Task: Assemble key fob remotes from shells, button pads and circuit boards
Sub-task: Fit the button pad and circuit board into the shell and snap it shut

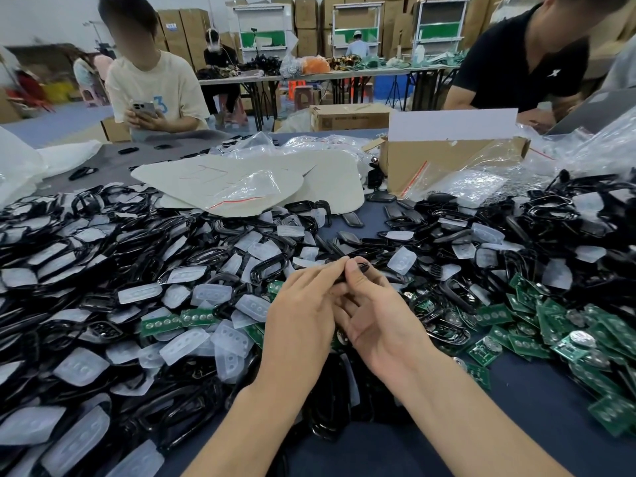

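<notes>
Both hands raised together over the middle of the table. Left hand (303, 311) and right hand (375, 315) meet at the fingertips and pinch one black shell (362, 266) between them. It is glossy, hard-looking and mostly covered by my fingers, so its full outline cannot be told.

Stock, read from my hands:
- 9 o'clock: heap of loose shells (86, 235), shiny black rounded frames with open middles, tangled together
- 7 to 8 o'clock: button pads (186, 346), milky, translucent and soft-looking, oblong with a row of round bumps
- 3 to 4 o'clock: circuit boards (585, 342), flat green rectangles carrying round silvery discs; a few lie just left of my left hand
- 11 o'clock: pale foam sheets (309, 194), matte with rounded corners, a clear bag lying on top
- 1 o'clock: cardboard box (444, 156), flaps open, with crinkled clear plastic bags (475, 184) spilling from it

Room: parts crowd close on both sides of my hands. Bare dark blue table (516, 407) shows at 5 o'clock beside my right forearm, and a small patch at 12 o'clock between the foam and the box
</notes>
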Motion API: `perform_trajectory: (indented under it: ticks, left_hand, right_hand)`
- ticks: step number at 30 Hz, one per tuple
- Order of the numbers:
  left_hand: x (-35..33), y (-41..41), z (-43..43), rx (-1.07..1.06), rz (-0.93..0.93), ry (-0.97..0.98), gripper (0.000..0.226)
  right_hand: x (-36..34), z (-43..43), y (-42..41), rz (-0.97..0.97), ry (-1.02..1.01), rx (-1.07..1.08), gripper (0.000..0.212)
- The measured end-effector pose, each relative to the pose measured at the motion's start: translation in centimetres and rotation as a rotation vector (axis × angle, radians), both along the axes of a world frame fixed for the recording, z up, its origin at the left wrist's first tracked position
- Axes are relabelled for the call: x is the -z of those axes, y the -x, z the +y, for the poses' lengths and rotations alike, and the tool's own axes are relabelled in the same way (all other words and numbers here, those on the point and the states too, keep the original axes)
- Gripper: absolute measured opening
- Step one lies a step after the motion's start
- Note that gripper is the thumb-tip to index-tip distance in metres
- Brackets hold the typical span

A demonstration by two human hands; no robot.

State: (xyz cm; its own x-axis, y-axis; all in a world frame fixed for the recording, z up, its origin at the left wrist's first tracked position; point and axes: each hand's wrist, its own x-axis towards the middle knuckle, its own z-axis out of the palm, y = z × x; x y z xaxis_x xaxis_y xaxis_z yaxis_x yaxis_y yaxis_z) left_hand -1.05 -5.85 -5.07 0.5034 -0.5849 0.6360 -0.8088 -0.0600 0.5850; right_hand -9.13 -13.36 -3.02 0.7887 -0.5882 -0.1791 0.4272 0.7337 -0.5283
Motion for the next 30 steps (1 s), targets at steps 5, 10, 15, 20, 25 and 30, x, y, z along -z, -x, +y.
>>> perform_trajectory:
  ticks: [5, 10, 15, 20, 25, 30]
  left_hand:
    - [-0.2, 0.0, 0.2, -0.027, 0.008, 0.0, 0.044]
    - [-0.4, 0.2, 0.2, -0.022, 0.062, -0.019, 0.041]
    - [-0.2, 0.3, 0.1, -0.021, 0.072, -0.008, 0.039]
    - [-0.1, 0.4, 0.0, -0.019, 0.004, 0.001, 0.036]
    - [-0.3, 0.6, 0.3, -0.067, -0.074, 0.02, 0.037]
    - [-1.0, 0.8, 0.5, -0.068, -0.053, 0.038, 0.041]
  right_hand:
    - [-0.2, 0.3, -0.2, 0.017, 0.077, 0.037, 0.049]
    - [-0.1, 0.4, -0.2, 0.047, 0.144, 0.068, 0.048]
    - [0.0, 0.2, -0.2, 0.031, 0.119, 0.07, 0.045]
    - [0.2, 0.4, -0.2, 0.031, 0.139, 0.08, 0.048]
    - [0.3, 0.9, -0.3, 0.037, 0.144, 0.094, 0.05]
    - [0.1, 1.0, -0.2, 0.032, 0.12, 0.092, 0.052]
